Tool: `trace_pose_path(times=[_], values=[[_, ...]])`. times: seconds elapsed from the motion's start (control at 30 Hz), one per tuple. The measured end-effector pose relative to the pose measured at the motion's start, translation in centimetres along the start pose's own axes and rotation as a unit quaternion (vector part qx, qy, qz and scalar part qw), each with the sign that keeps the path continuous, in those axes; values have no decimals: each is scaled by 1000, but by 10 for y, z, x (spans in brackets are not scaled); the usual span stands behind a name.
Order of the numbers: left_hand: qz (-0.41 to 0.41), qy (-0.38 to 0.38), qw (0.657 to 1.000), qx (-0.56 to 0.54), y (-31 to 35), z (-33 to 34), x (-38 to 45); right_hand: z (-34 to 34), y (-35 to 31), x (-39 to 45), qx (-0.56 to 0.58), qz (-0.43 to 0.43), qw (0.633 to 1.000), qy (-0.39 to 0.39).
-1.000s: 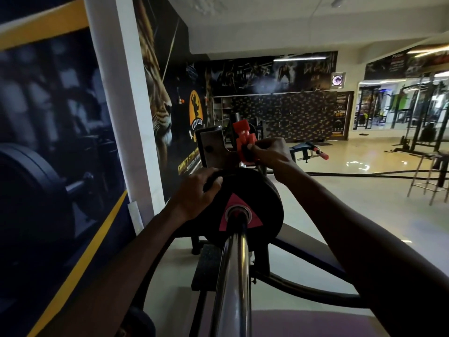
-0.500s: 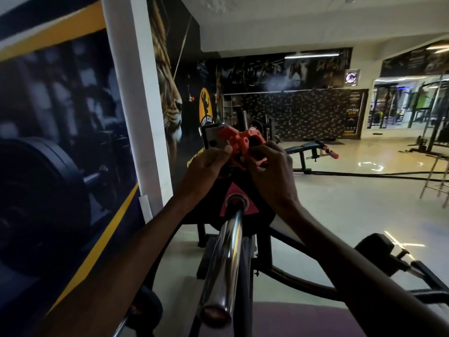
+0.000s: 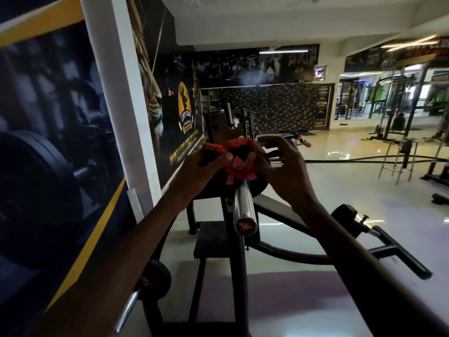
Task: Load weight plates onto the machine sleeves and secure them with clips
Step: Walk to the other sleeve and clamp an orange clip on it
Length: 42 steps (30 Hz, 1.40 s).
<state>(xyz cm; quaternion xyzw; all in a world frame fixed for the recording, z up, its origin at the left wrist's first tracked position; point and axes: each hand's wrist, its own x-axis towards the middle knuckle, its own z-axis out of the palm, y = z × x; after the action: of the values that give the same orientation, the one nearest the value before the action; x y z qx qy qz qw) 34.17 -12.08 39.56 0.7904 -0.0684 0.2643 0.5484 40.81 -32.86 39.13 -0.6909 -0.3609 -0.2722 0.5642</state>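
A person's two bare forearms reach forward from the near edge toward a gym machine standing beside a wall on the left. A chrome sleeve runs from near to far in the middle of the scene, its capped end closest to the viewer. At the far part of the sleeve sits a black weight plate with a red marking at its hub.

An orange clip is held just in front of the plate, above the far part of the sleeve; whether it already rings the sleeve cannot be told, since the picture is blurred there. The left hand has its grip curled round the clip's lever, which sticks out to the left. The right hand holds the ring part of the clip, its thumb pressing the ring's right side while its other fingers are spread and stretched out to the far left.

Behind the plate rises the dark upright frame of the machine. The left wall carries a large mural of a tiger's face and a yellow logo. The glossy floor stretches away to the right, where a metal stool and more racks stand far off. A black handle of the machine juts out at the near right, under the right forearm.
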Motion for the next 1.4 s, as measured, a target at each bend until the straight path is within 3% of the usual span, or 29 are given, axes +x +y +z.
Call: trace_pose_path(times=[0.17,0.43,0.73,1.03,1.17,1.4], values=[[16,-49,998,24,0,0,-45,-19,-25,-41,76,87,989,-92],[44,-62,996,-36,-4,8,-91,-32,-49,-89,131,143,969,-150],[50,-44,998,22,-46,25,-116,-18,-20,-128,46,164,976,-133],[0,14,1000,20,-66,31,-91,-6,19,-111,96,182,971,-119],[-42,58,997,24,-79,38,-68,1,38,-91,35,176,977,-111],[-100,94,989,62,-104,46,8,22,79,-25,-133,77,984,-93]])
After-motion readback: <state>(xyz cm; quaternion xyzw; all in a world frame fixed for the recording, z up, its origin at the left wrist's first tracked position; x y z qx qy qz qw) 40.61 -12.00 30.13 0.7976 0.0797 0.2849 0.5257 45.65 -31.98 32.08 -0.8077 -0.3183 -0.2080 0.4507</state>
